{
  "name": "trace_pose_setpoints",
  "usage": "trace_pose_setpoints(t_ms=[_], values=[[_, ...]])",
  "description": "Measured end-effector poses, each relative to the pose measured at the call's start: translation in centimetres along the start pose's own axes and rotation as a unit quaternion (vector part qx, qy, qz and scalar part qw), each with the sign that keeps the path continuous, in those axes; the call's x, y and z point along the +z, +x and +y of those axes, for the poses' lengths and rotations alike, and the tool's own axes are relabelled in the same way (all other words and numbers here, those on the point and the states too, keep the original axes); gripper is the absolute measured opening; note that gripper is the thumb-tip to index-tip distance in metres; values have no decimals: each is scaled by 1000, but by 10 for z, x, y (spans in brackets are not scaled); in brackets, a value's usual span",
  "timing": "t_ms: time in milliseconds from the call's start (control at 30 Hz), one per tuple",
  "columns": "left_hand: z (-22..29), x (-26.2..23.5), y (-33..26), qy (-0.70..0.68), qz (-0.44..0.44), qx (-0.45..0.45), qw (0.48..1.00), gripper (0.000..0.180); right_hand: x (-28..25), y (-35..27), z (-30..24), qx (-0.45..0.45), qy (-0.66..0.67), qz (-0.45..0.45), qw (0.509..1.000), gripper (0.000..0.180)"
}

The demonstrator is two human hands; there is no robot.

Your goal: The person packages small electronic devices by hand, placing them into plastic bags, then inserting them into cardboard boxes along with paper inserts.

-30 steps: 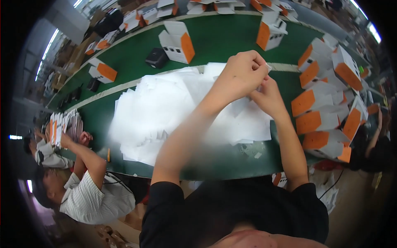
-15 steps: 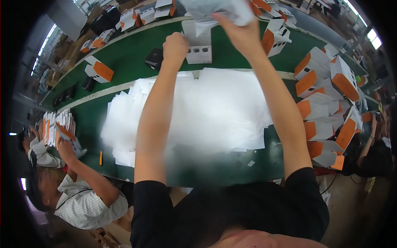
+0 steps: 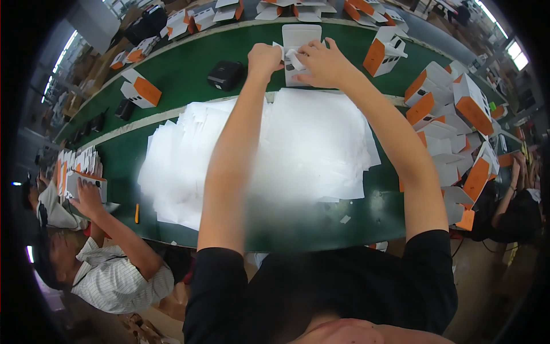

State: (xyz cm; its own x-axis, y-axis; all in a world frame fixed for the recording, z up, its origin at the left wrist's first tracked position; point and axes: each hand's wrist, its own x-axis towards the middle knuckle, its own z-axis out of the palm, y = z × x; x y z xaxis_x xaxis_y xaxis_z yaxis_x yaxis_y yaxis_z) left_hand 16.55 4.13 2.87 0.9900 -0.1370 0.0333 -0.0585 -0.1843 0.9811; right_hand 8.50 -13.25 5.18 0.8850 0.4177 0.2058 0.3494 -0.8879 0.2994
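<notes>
Both my arms reach far forward over the green conveyor belt [image 3: 189, 74]. My left hand [image 3: 264, 59] and my right hand [image 3: 322, 62] meet at an open white box [image 3: 300, 41] standing on the belt. The fingers of both hands pinch a small white paper piece [image 3: 292, 57] at the box's front. A wide spread of white sheets [image 3: 298, 149] lies on the table under my forearms.
A black device [image 3: 226, 75] sits left of the box. White-and-orange boxes [image 3: 452, 109] pile up at the right, another one [image 3: 140, 89] rides the belt at left. A seated person [image 3: 109, 269] at lower left holds a stack of cards [image 3: 80, 172]. An orange pen [image 3: 137, 213] lies nearby.
My hands rose from the sheet pile, lifted white paper high, and have now come down onto the white box on the belt.
</notes>
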Motion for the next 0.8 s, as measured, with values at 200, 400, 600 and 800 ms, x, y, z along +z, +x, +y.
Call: trace_pose_setpoints(t_ms=[200, 400, 600, 800], values=[[7, 32, -78, 94, 147, 226, 958, 35, -15, -13, 28, 62, 80, 156, 983, 44], [-23, 33, -179, 427, -85, 118, 893, 40, -36, 105, -68, 13, 542, 28, 840, 38], [-20, 29, -173, 445, -161, 97, 875, 54, 48, 199, -81, 101, 369, -255, 888, 92], [-23, 33, -174, 398, -146, 188, 886, 47, 47, 202, -81, 108, 432, -309, 840, 92]])
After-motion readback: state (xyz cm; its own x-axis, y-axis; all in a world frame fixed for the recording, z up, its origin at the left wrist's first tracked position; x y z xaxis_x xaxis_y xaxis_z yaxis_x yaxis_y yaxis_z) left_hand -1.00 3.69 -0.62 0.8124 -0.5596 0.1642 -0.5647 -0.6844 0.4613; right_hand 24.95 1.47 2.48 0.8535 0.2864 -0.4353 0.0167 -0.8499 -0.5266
